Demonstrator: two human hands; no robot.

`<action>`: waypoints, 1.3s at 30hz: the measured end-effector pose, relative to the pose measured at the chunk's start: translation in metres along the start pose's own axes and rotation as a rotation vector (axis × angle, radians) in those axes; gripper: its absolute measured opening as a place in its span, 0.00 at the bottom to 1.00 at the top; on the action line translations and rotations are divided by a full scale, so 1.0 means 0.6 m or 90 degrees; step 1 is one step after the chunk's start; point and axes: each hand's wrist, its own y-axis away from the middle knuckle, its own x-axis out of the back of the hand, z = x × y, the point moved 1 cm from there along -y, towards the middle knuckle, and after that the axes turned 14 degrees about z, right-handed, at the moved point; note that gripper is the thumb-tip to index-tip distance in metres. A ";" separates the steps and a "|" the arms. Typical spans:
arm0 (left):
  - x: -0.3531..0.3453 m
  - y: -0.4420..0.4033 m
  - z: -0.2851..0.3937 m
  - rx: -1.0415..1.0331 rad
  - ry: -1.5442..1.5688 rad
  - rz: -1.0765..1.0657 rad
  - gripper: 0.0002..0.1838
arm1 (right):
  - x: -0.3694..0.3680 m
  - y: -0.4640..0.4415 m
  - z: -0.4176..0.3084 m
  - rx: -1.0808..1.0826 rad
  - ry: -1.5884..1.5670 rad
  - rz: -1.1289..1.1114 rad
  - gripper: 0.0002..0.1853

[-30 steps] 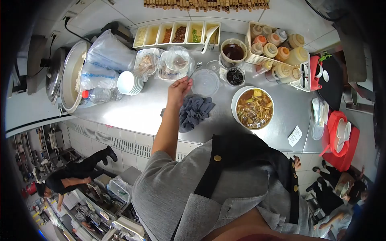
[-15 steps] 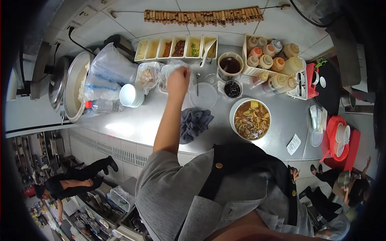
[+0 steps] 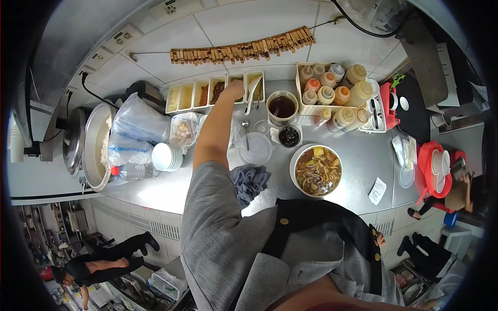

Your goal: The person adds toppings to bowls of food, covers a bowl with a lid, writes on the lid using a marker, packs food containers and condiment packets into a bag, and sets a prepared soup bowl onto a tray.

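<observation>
My left hand (image 3: 234, 91) reaches into the compartment of chopped green onion in the white condiment tray (image 3: 185, 97). Its fingers point down and are hidden from me. Only a bit of my right hand (image 3: 381, 239) shows, low beside the black apron; its grip is not visible. A white bowl (image 3: 293, 176) of brown noodle soup (image 3: 318, 170) with yellow chunks stands on the steel counter in front of me. Within the tray, a white spoon (image 3: 252, 94) leans in the compartment to the right of my left hand.
A tub of dark sauce (image 3: 282, 108), a small dark bowl (image 3: 289, 136) and a bottle basket (image 3: 306, 110) stand behind the soup. A grey cloth (image 3: 249, 182), clear lid (image 3: 255, 150), stacked cups (image 3: 166, 157) and a rice pot (image 3: 95, 155) are leftward. People stand behind me.
My left hand has moved from above the plastic-lined containers, forward to the green onion compartment. The view has shifted, so the counter sits lower. The soup bowl stays in place.
</observation>
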 end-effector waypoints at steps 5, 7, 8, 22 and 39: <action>-0.061 -0.029 -0.045 -0.165 -0.100 -0.136 0.15 | -0.038 0.016 0.050 0.010 -0.001 -0.025 0.23; -0.004 -0.006 -0.009 -0.123 -0.176 -0.266 0.16 | -0.034 -0.002 0.038 0.071 0.029 -0.012 0.22; 0.013 0.006 -0.004 -0.096 -0.172 -0.237 0.16 | -0.008 -0.005 0.010 -0.043 -0.019 -0.001 0.22; -0.031 -0.007 -0.025 -0.047 -0.125 -0.195 0.27 | 0.059 0.017 -0.060 -0.145 -0.015 0.029 0.23; 0.040 0.041 -0.043 0.044 0.135 0.330 0.08 | 0.002 0.023 0.019 -0.065 -0.031 -0.077 0.22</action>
